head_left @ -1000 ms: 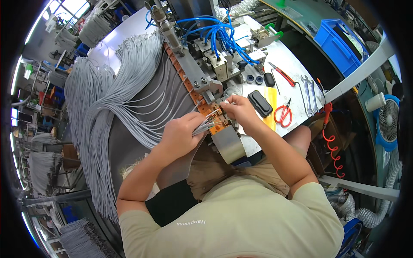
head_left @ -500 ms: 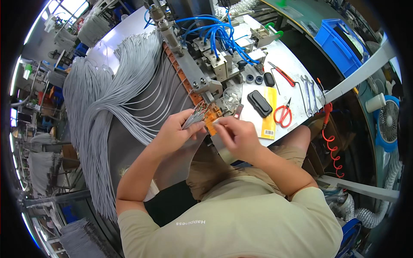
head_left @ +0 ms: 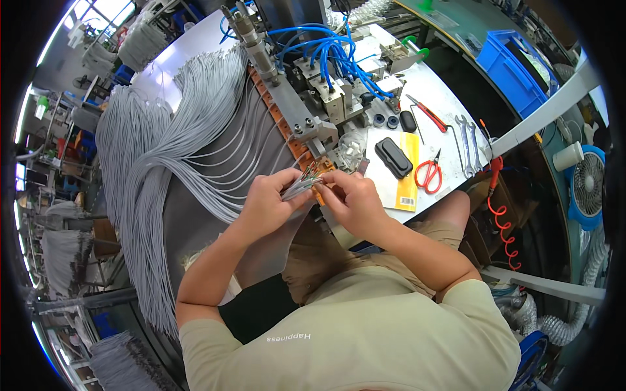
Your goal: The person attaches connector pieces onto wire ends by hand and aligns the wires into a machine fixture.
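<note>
My left hand (head_left: 266, 203) is closed round a small bunch of grey cables (head_left: 297, 190), whose stripped ends fan out in thin coloured wires (head_left: 309, 172). Against those ends my right hand (head_left: 355, 201) pinches with thumb and forefinger; they seem to hold one wire end, too small to make out fully. Just beyond my fingers lies the orange fixture (head_left: 323, 165) at the near end of an orange rail (head_left: 266, 98). Several single grey cables run from that rail to a large grey cable bundle (head_left: 140, 163) at the left.
A metal machine (head_left: 329, 101) with blue air tubes (head_left: 326, 49) stands behind the fixture. On the white table at right lie red-handled scissors (head_left: 428, 174), a black case (head_left: 394, 158), a yellow packet (head_left: 408, 189) and wrenches (head_left: 466, 146). A red coiled hose (head_left: 502, 221) hangs beyond.
My right hand has moved from the orange fixture leftward and slightly up to the wire ends. My left hand has turned a little, and the bunch now meets the right fingertips.
</note>
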A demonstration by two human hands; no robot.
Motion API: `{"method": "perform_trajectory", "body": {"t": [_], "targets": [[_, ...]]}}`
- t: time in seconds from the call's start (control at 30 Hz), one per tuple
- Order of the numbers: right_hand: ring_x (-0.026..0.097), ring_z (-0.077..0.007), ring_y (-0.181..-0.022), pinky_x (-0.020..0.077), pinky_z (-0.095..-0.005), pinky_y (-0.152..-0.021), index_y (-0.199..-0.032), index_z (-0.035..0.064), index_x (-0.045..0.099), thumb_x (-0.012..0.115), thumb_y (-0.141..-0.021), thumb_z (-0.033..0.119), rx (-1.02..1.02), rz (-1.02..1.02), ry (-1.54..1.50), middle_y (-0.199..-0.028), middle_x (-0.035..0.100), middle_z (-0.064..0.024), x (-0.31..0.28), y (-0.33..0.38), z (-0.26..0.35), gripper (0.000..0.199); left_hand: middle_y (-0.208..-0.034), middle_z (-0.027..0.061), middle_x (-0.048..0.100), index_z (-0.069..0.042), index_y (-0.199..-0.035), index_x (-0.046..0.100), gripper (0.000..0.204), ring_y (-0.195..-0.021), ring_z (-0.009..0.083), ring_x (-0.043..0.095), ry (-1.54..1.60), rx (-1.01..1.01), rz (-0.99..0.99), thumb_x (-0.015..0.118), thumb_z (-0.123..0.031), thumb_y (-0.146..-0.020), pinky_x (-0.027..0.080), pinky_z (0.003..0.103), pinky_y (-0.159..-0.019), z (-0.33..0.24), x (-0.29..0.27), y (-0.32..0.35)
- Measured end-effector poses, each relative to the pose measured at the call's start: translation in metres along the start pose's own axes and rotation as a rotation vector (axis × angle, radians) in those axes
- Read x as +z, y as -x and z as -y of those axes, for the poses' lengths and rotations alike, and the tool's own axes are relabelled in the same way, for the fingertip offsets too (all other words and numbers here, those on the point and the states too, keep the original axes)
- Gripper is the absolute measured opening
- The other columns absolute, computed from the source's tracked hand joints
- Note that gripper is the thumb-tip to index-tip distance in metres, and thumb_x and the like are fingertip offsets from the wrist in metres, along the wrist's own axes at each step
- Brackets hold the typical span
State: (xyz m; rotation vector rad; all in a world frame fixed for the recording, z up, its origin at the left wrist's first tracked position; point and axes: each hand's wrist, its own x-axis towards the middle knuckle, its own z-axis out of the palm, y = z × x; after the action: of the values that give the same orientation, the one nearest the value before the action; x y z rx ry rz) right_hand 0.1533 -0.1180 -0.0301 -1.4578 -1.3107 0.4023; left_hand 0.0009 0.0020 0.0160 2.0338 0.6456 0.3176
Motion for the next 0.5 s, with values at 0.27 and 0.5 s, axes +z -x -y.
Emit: {"method": "perform_trajectory", "body": {"t": [0.27, 0.5], "targets": [[0.059, -0.0137, -0.060, 0.0440, -0.0271, -0.058, -0.100, 0.0010, 0.062, 0.069, -0.089, 0.007, 0.270, 0.206, -0.179, -0.069, 0.065, -0.0064, -0.008, -0.009, 0.001, 0.015, -0.073, 0.0058, 0.067, 0.000, -0.096, 0.066, 0.012, -0.069, 0.0085, 0.062, -0.101, 0.038, 0.068, 0.069, -0.009, -0.089, 0.050, 0.026, -0.064, -0.007, -0.003, 0.000], [0.055, -0.0240, -0.070, 0.0400, -0.0361, -0.068, -0.098, 0.0047, 0.060, 0.070, -0.085, 0.007, -0.287, 0.187, 0.119, -0.075, 0.059, -0.0064, -0.018, -0.011, -0.019, 0.017, -0.077, 0.0147, 0.067, 0.000, -0.102, 0.064, 0.014, -0.068, 0.0165, 0.066, 0.225, -0.087, 0.172, 0.065, -0.010, -0.091, 0.052, 0.031, -0.067, 0.008, -0.003, -0.003]]}}
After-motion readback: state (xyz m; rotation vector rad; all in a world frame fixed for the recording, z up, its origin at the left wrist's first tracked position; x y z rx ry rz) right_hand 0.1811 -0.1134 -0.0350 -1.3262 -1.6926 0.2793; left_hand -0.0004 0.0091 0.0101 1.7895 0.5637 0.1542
